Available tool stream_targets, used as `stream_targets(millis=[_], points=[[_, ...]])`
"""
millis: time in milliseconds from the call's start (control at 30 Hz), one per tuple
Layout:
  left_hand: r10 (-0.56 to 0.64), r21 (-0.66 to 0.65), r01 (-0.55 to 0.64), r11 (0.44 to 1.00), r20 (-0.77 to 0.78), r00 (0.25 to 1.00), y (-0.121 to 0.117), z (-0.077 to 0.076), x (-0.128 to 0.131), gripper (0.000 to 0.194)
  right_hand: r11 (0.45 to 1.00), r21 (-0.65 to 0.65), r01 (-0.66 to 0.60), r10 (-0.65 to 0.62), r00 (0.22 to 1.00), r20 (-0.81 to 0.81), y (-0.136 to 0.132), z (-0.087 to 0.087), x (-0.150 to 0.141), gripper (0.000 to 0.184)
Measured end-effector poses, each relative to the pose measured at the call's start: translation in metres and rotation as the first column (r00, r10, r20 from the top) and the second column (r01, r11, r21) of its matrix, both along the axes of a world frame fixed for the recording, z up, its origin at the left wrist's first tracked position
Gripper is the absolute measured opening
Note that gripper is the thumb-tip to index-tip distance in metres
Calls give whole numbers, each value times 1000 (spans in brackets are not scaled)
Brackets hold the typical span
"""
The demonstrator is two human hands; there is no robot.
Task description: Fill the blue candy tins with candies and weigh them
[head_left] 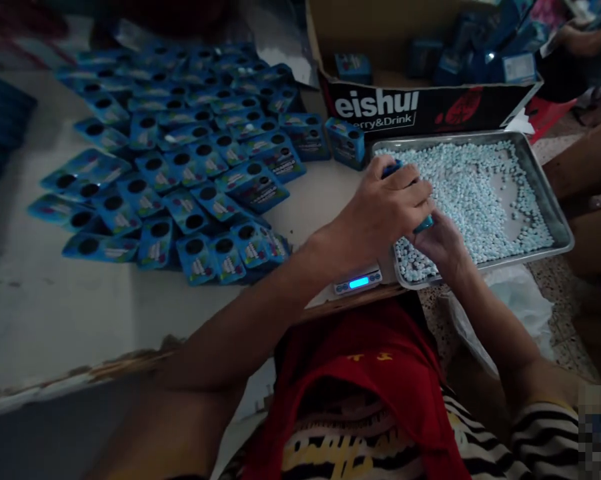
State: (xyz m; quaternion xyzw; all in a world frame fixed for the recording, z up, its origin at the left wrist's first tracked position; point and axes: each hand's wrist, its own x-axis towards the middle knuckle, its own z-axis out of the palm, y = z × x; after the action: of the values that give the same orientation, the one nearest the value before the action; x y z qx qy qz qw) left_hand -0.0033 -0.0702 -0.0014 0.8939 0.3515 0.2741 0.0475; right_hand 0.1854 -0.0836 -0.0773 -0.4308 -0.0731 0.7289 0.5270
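Note:
Over the left edge of a metal tray (563,233), my left hand (387,203) is closed around a small blue box (423,225). Only parts of the box show between the fingers. My right hand (441,243) grips the same box from below, its fingers mostly hidden behind it and my left hand. Beneath and beyond both hands, small pale blue and white pellets (465,200) cover most of the tray. Close to my left wrist lies a small scale (341,288) with a lit blue display. One blue printed box (346,143) stands just left of the tray.
Many blue packets (180,170) with dark round spots crowd the white table (25,293) on the left. Behind the tray stands a black printed carton (460,110) holding blue boxes. A clear plastic bag (525,310) lies below the tray. Another person's hand (583,41) appears at the upper right.

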Motion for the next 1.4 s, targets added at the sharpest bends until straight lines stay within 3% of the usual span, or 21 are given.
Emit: stream_targets(millis=[100,200,333,400,500,567,633,700,767,800,867,967,1033,1100,1233,1400], points=[[-35,-11,34,999,-51,998,9,2,14,29,986,-134,99,-116,985,-126,0,0,-2,31],[-7,14,8,1000,-50,999,17,-6,13,30,978,-181,106,-135,979,-152,0,2,-3,30],[140,-117,-125,985,133,981,25,-30,0,32,974,-202,105,-142,974,-177,0,6,-5,27],[251,-275,-164,947,318,914,24,-47,-13,34,978,-188,89,-120,980,-161,0,8,-4,21],[435,-527,-94,845,573,695,5,-74,-39,44,992,-124,10,-25,993,-113,0,11,5,14],[555,-653,5,757,648,521,-17,-90,-56,54,994,-94,-59,52,996,-71,1,12,14,20],[637,-721,89,687,657,404,-43,-104,-66,61,988,-71,-136,136,991,-6,1,13,23,19],[677,-753,111,649,638,366,-65,-117,-70,65,974,-21,-226,227,968,104,1,17,26,12],[687,-766,80,638,613,390,-81,-127,-68,63,942,51,-331,310,920,241,-1,25,22,5],[683,-762,45,646,603,411,-88,-130,-67,63,915,87,-394,353,885,304,-3,32,16,11],[656,-724,-54,688,588,472,-99,-129,-69,65,838,138,-528,441,805,396,-7,48,1,21],[577,-584,-216,782,549,604,-118,-109,-85,65,743,140,-654,548,715,435,-12,74,-26,26],[526,-454,-311,835,496,691,-134,-89,-106,54,743,118,-658,558,708,432,-13,87,-38,22],[518,-333,-402,853,441,733,-147,-70,-129,46,769,89,-633,536,715,449,-12,97,-44,15],[546,-273,-475,837,476,689,-160,-52,-162,64,777,12,-629,530,665,527,-9,108,-46,8],[540,-406,-359,841,572,618,-152,-47,-167,67,762,-33,-647,514,572,640,-10,120,-49,18]])
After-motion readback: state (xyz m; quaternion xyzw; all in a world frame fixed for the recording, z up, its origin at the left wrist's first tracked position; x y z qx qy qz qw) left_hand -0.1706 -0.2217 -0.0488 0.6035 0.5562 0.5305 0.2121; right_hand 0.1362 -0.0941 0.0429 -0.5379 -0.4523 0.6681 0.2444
